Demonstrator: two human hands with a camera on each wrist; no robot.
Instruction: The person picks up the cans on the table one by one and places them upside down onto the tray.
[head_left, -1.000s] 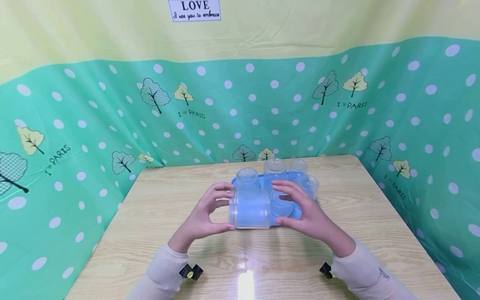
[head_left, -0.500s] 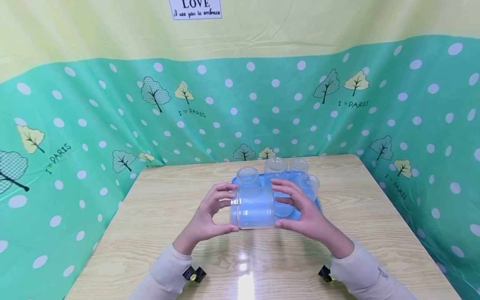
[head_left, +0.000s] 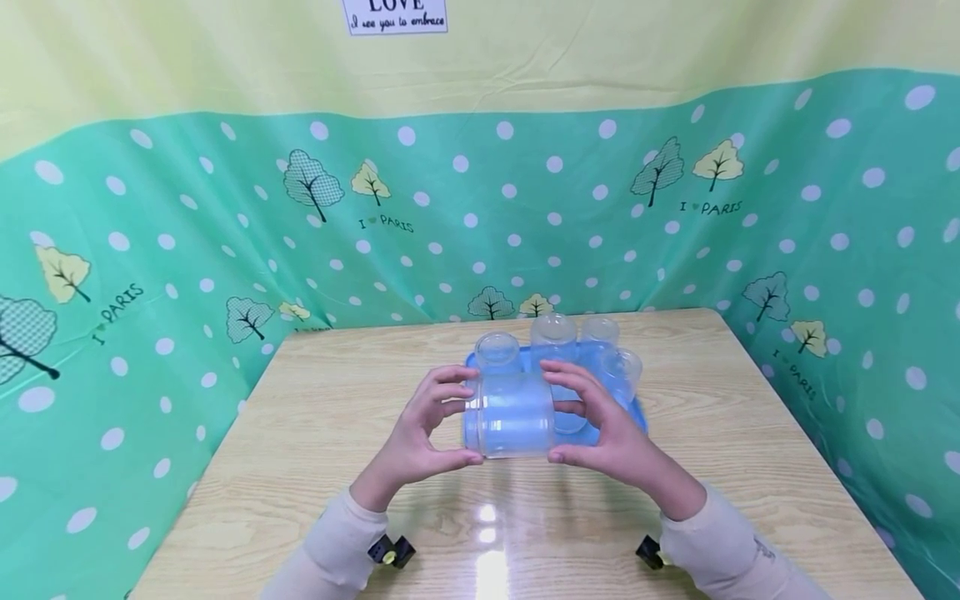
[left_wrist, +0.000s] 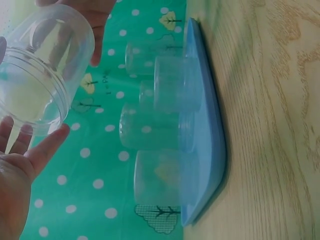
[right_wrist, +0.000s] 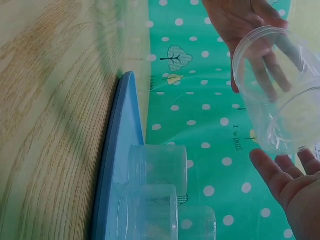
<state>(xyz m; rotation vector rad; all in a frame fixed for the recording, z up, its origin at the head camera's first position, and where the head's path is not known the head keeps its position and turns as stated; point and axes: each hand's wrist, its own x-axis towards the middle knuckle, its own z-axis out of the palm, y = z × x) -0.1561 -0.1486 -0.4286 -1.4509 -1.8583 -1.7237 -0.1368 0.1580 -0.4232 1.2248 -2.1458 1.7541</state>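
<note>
A clear plastic jar (head_left: 516, 417) lies sideways in the air, between both hands, close over the front of a blue tray (left_wrist: 212, 135). My left hand (head_left: 420, 429) grips its ridged mouth end, thumb below and fingers above. At the base end my right hand (head_left: 606, 429) holds it the same way, thumb low and fingers bent over the top. Through the jar's wall in the right wrist view, the fingers of the left hand (right_wrist: 245, 30) show. Nothing shows inside the jar.
Several similar clear jars (head_left: 555, 333) stand on the tray, their ridged ends down in the wrist views. The pale wooden table (head_left: 337, 392) runs to a green and yellow printed curtain (head_left: 420, 250) behind and at both sides.
The jar has shifted slightly right, bringing its base up against my right hand, where a small gap showed earlier. My left hand has moved right with it.
</note>
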